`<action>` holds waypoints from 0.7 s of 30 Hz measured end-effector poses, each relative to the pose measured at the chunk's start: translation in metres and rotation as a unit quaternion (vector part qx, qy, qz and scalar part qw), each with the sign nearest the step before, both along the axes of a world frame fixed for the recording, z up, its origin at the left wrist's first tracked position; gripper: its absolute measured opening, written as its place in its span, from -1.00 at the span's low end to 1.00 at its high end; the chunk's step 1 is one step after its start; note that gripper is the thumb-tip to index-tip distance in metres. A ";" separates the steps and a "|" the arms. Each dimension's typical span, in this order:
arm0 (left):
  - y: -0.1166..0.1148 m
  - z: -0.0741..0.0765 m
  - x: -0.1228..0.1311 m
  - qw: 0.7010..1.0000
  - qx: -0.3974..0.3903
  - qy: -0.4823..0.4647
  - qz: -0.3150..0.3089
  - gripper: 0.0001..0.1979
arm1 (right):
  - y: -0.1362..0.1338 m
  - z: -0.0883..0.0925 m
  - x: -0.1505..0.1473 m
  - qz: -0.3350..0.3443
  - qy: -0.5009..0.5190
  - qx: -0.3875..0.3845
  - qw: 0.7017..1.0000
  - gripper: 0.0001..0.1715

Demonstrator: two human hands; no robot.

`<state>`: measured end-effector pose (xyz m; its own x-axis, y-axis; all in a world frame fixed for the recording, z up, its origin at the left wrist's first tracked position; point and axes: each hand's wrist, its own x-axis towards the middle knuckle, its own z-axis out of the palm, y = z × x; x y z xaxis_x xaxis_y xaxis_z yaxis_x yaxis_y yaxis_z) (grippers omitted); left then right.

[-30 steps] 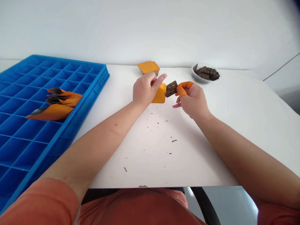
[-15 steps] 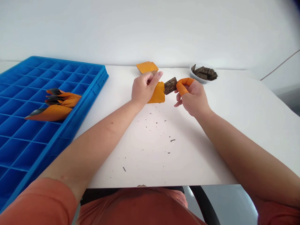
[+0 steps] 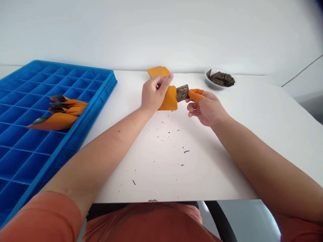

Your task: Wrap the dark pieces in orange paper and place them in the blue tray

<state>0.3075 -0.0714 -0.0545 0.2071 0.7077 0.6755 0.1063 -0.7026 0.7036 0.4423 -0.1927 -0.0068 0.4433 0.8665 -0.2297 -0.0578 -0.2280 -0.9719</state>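
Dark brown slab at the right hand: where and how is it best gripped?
I'd pinch the dark brown slab by its right short end, coming from the right, as the right hand does. It looks flat, and its left end sits at the edge of the orange pouch in the left hand, so that side is probably best left free.

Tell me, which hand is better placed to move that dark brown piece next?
Probably the right hand: its orange-covered fingers pinch the dark brown piece by its outer end. The left hand is occupied holding the orange packet, whose edge the piece meets.
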 end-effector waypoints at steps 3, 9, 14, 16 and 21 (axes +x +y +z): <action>-0.001 0.000 0.000 1.000 0.006 -0.001 0.019 -0.37 | -0.001 0.000 -0.004 -0.022 0.027 -0.017 0.999 -0.90; -0.001 0.000 -0.001 1.000 -0.006 0.005 0.028 -0.41 | -0.002 -0.001 -0.008 -0.031 0.045 -0.008 0.998 -0.88; 0.002 -0.001 -0.001 1.000 -0.024 0.017 0.004 -0.44 | -0.003 -0.001 -0.009 -0.014 0.082 -0.004 0.997 -0.87; 0.002 -0.002 0.000 1.000 -0.015 0.015 0.006 -0.43 | -0.003 -0.003 -0.011 -0.002 0.108 0.000 0.994 -0.88; 0.000 -0.002 0.002 1.000 0.007 -0.002 0.029 -0.39 | -0.001 -0.010 -0.014 -0.009 0.088 0.022 0.996 -0.91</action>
